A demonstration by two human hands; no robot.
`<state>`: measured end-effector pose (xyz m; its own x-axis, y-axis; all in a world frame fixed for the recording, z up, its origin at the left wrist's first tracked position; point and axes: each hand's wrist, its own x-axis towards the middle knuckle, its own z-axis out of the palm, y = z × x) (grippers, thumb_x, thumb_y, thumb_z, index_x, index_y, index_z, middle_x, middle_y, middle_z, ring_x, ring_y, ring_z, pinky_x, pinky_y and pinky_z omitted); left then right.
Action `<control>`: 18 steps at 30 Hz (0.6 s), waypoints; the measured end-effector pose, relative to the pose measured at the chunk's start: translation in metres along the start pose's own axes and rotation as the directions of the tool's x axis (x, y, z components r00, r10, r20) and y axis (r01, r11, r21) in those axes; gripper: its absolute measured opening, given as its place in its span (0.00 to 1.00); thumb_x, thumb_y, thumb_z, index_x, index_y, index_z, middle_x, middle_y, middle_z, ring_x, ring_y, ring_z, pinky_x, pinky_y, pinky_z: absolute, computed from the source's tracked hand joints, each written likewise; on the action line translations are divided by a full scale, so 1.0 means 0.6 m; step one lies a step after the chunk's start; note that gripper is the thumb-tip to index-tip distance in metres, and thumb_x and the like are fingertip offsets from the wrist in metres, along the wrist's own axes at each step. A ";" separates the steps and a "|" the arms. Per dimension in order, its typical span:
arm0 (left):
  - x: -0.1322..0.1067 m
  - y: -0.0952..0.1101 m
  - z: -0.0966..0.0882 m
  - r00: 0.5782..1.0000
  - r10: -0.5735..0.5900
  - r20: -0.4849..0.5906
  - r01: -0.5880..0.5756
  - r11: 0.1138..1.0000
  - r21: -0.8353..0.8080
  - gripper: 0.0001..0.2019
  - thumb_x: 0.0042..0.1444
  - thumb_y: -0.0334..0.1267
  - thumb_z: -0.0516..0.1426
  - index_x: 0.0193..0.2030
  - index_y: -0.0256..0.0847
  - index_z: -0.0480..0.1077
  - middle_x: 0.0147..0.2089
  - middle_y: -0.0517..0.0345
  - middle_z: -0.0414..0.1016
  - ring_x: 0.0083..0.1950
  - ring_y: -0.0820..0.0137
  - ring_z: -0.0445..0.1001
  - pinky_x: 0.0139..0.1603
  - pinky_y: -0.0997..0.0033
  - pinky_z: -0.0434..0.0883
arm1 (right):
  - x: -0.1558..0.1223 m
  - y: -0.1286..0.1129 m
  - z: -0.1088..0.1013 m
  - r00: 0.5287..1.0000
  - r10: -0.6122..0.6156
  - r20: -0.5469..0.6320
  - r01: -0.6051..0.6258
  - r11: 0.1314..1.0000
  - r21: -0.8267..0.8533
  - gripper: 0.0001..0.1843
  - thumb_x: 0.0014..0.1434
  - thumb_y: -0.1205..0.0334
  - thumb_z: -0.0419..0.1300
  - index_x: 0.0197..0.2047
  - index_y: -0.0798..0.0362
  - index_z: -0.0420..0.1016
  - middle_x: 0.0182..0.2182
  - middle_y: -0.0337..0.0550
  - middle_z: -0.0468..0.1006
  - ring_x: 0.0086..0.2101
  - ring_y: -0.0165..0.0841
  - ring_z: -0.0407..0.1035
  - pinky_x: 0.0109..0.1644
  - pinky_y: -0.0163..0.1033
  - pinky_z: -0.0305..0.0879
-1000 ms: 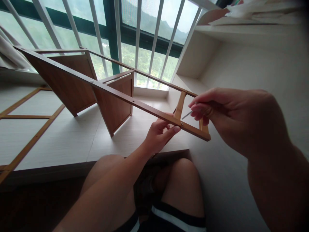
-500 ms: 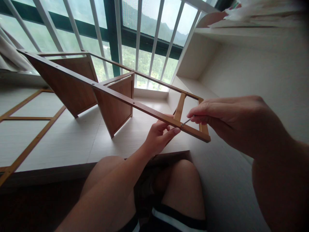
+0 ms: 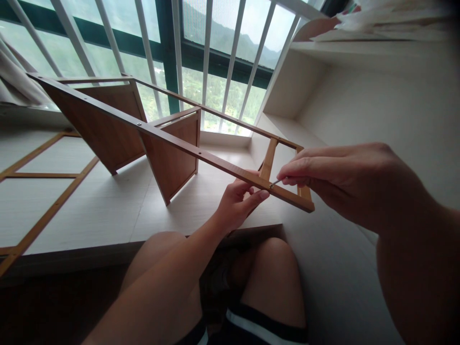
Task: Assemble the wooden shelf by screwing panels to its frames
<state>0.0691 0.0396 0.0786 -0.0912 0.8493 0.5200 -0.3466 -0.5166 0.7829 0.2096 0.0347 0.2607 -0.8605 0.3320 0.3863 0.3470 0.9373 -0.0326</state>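
Observation:
A brown wooden shelf frame (image 3: 230, 168) lies slanted on its side. Two darker panels, a nearer one (image 3: 172, 155) and a farther one (image 3: 104, 124), stand out from its long rail. My left hand (image 3: 235, 203) is closed around that rail from below, close to the crossbar (image 3: 269, 158) at the right end. Pinched in the fingers of my right hand (image 3: 348, 184) is a thin metal hex key (image 3: 276, 182), mostly hidden by them. Its tip meets a small screw (image 3: 270, 186) in the rail, just beside my left thumb.
A second wooden frame (image 3: 50, 211) lies on the pale ledge (image 3: 118, 211) at left. Behind are white railing bars (image 3: 206, 62) before a window. On the right rises a pale cabinet (image 3: 388, 100) with bags on top. My knees (image 3: 276, 268) are below the ledge's edge.
My right fingers have shifted slightly left and down, turning the hex key a little, so less of it shows. My left hand and the frame stay almost still.

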 end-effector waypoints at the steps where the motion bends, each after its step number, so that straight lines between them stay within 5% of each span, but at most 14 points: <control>1: 0.000 -0.001 0.000 1.000 0.004 0.000 -0.004 1.000 0.002 0.11 0.54 0.44 0.63 0.38 0.39 0.76 0.50 0.51 0.70 0.44 0.68 0.70 0.43 0.68 0.68 | -0.001 0.000 -0.001 1.000 0.005 0.002 -0.005 1.000 -0.005 0.12 0.64 0.59 0.56 0.34 0.44 0.81 0.33 0.40 0.81 0.33 0.36 0.76 0.35 0.39 0.69; 11: 0.000 -0.001 0.000 1.000 0.002 -0.006 -0.002 1.000 0.012 0.11 0.53 0.44 0.63 0.39 0.40 0.77 0.50 0.51 0.70 0.42 0.69 0.69 0.42 0.69 0.68 | 0.007 0.006 -0.001 0.995 0.075 0.069 -0.070 0.995 -0.073 0.15 0.64 0.56 0.54 0.30 0.46 0.79 0.27 0.41 0.78 0.28 0.34 0.71 0.32 0.39 0.62; 18: 0.000 0.000 0.001 1.000 -0.004 -0.002 0.004 1.000 0.004 0.10 0.53 0.43 0.63 0.38 0.39 0.76 0.51 0.52 0.70 0.42 0.69 0.68 0.41 0.70 0.67 | 0.025 -0.003 0.009 0.974 0.216 0.067 -0.186 0.934 -0.304 0.20 0.61 0.57 0.55 0.19 0.52 0.67 0.15 0.38 0.61 0.20 0.28 0.52 0.28 0.39 0.46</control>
<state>0.0697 0.0393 0.0788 -0.0912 0.8517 0.5160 -0.3430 -0.5133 0.7867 0.1943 0.0386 0.2616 -0.7884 0.5330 0.3073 0.5977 0.7818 0.1777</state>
